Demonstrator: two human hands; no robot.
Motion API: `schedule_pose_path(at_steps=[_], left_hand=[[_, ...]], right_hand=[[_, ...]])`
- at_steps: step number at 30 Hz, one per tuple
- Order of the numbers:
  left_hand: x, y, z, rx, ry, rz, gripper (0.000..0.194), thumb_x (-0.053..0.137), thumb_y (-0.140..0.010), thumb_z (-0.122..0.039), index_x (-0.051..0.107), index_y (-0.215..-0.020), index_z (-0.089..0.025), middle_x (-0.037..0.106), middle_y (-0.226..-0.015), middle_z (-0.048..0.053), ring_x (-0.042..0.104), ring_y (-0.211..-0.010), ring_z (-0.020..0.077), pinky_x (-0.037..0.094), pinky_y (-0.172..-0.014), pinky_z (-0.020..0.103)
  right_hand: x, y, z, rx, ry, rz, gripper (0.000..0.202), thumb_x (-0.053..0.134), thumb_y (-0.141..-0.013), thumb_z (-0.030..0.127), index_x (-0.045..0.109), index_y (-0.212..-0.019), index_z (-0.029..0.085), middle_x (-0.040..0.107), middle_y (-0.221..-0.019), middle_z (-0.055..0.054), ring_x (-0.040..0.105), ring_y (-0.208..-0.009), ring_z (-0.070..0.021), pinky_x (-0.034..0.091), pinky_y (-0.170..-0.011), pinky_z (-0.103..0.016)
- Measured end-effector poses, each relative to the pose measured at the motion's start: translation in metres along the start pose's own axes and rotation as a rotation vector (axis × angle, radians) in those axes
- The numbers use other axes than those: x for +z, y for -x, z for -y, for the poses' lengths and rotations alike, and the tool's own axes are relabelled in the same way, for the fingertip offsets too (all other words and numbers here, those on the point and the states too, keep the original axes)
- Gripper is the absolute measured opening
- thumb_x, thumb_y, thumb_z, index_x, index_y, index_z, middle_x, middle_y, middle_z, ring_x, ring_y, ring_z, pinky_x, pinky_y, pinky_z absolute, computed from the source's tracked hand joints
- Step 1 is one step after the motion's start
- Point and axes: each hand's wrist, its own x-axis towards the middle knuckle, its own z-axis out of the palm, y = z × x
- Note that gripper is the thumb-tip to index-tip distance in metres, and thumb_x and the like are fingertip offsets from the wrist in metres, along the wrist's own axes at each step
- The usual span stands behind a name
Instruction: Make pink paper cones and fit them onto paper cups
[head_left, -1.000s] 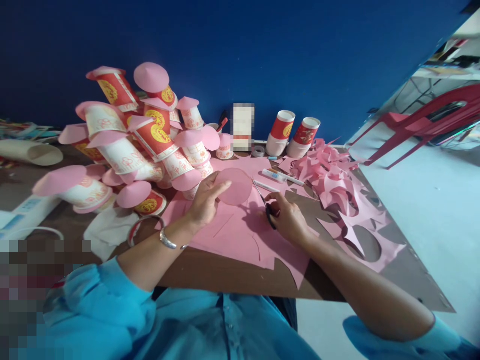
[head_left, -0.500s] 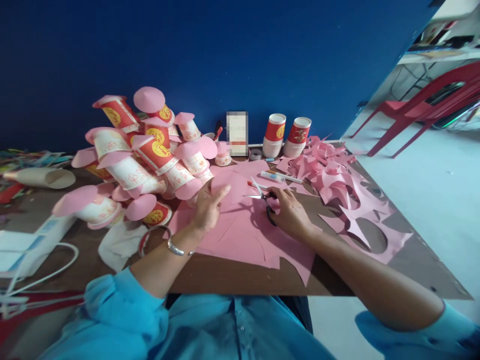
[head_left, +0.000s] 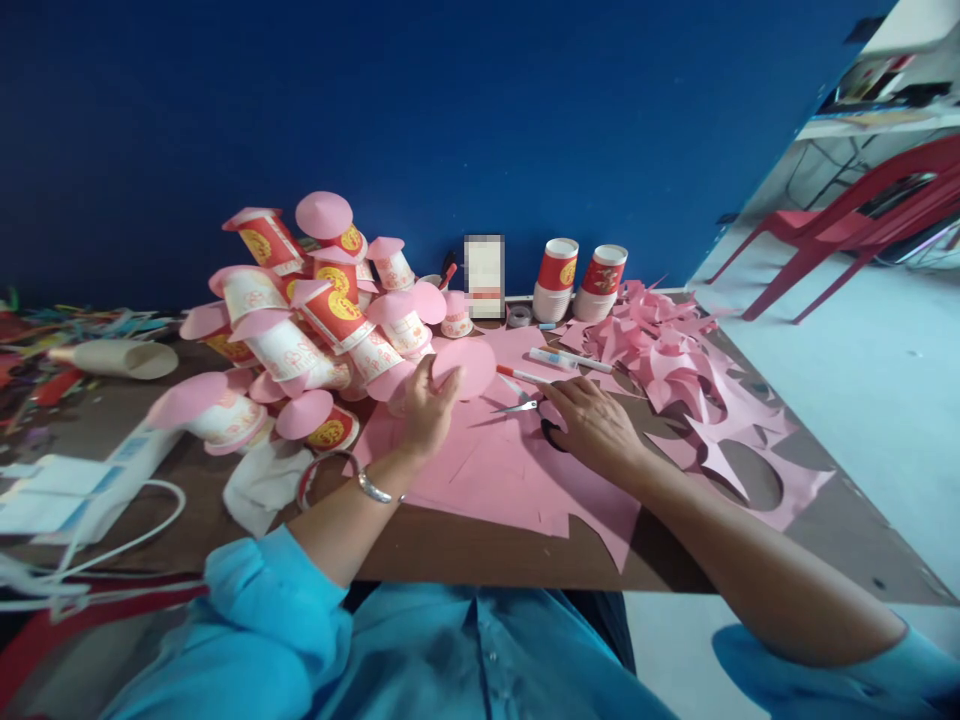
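A round pink paper disc point(head_left: 466, 369) is pinched at its left edge between the thumb and fingers of my left hand point(head_left: 433, 408). My right hand point(head_left: 596, 425) lies over the black handles of the scissors point(head_left: 523, 406), whose blades stand apart and point left. Whether its fingers still grip the handles is hard to make out. Beneath both hands are flat pink paper sheets point(head_left: 487, 480). A red-capped marker point(head_left: 521, 374) lies just above the scissors, touching or near my right fingertips.
Paper cups with pink cone tops point(head_left: 281, 345) are heaped at the left. Two cup stacks point(head_left: 556, 280) stand by the blue wall. Pink scraps point(head_left: 660, 340) cover the right side. A white tube point(head_left: 553, 358), a cardboard roll point(head_left: 124, 358) and a white cable point(head_left: 169, 530) lie around.
The pink disc now faces the camera as a full round. My right hand has flattened over the scissors, which sit slightly lower. The whole view has shifted a little.
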Motion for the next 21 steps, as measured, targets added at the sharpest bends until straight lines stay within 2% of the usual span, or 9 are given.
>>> schedule_pose_path(at_steps=[3, 6, 9, 11, 14, 17, 21], left_hand=[[0.003, -0.001, 0.001, 0.186, -0.014, -0.064, 0.013, 0.072, -0.095, -0.033, 0.063, -0.094, -0.023, 0.065, -0.091, 0.002, 0.063, -0.086, 0.0172, 0.056, -0.076, 0.029], [0.004, -0.002, 0.003, 0.341, -0.020, -0.062, 0.008, 0.071, -0.092, -0.018, 0.065, -0.092, -0.023, 0.062, -0.096, 0.003, 0.063, -0.093, 0.0175, 0.057, -0.074, 0.027], [0.003, 0.000, 0.004, 0.395, -0.060, -0.034, 0.026, 0.063, -0.083, 0.000, 0.069, -0.094, -0.022, 0.059, -0.103, 0.005, 0.063, -0.102, 0.0188, 0.061, -0.080, 0.029], [0.002, 0.001, 0.004, 0.426, -0.093, -0.025, 0.037, 0.057, -0.076, 0.007, 0.070, -0.094, -0.022, 0.057, -0.105, 0.006, 0.062, -0.105, 0.0190, 0.062, -0.083, 0.031], [0.001, 0.003, 0.001, 0.467, -0.128, -0.008, 0.043, 0.052, -0.072, 0.010, 0.070, -0.096, -0.022, 0.057, -0.106, 0.006, 0.062, -0.103, 0.0187, 0.064, -0.082, 0.032], [0.001, 0.004, -0.002, 0.491, -0.135, -0.005, 0.039, 0.055, -0.077, 0.008, 0.069, -0.096, -0.022, 0.056, -0.107, 0.007, 0.061, -0.104, 0.0201, 0.064, -0.083, 0.034], [0.003, 0.005, -0.001, 0.457, -0.107, -0.017, 0.032, 0.058, -0.081, 0.004, 0.069, -0.095, -0.022, 0.056, -0.104, 0.008, 0.059, -0.103, 0.0218, 0.062, -0.084, 0.037]], right_hand=[[-0.004, -0.002, 0.000, 0.038, 0.040, 0.055, 0.049, 0.071, -0.091, 0.021, 0.069, -0.139, 0.017, 0.074, -0.128, -0.017, 0.065, -0.121, -0.0361, 0.055, -0.098, -0.043], [-0.007, -0.005, -0.001, 0.073, -0.023, 0.177, 0.036, 0.066, -0.095, 0.022, 0.075, -0.131, 0.022, 0.077, -0.118, -0.013, 0.072, -0.111, -0.0319, 0.056, -0.092, -0.038], [-0.012, -0.009, -0.006, 0.061, -0.141, 0.254, 0.036, 0.066, -0.093, 0.020, 0.077, -0.127, 0.026, 0.080, -0.114, -0.008, 0.074, -0.108, -0.0286, 0.054, -0.092, -0.035], [-0.015, -0.012, -0.010, 0.061, -0.188, 0.278, 0.040, 0.070, -0.089, 0.019, 0.078, -0.127, 0.028, 0.080, -0.115, -0.008, 0.074, -0.108, -0.0279, 0.054, -0.092, -0.033], [-0.019, -0.014, -0.014, 0.044, -0.223, 0.307, 0.044, 0.073, -0.086, 0.020, 0.077, -0.129, 0.029, 0.080, -0.117, -0.007, 0.074, -0.110, -0.0276, 0.054, -0.091, -0.032], [-0.021, -0.015, -0.014, 0.043, -0.224, 0.301, 0.044, 0.073, -0.087, 0.022, 0.076, -0.130, 0.029, 0.080, -0.121, -0.007, 0.075, -0.110, -0.0261, 0.055, -0.090, -0.031], [-0.021, -0.019, -0.006, 0.132, -0.140, 0.279, 0.034, 0.067, -0.090, 0.020, 0.078, -0.122, 0.021, 0.083, -0.109, -0.011, 0.077, -0.101, -0.0279, 0.055, -0.084, -0.033]])
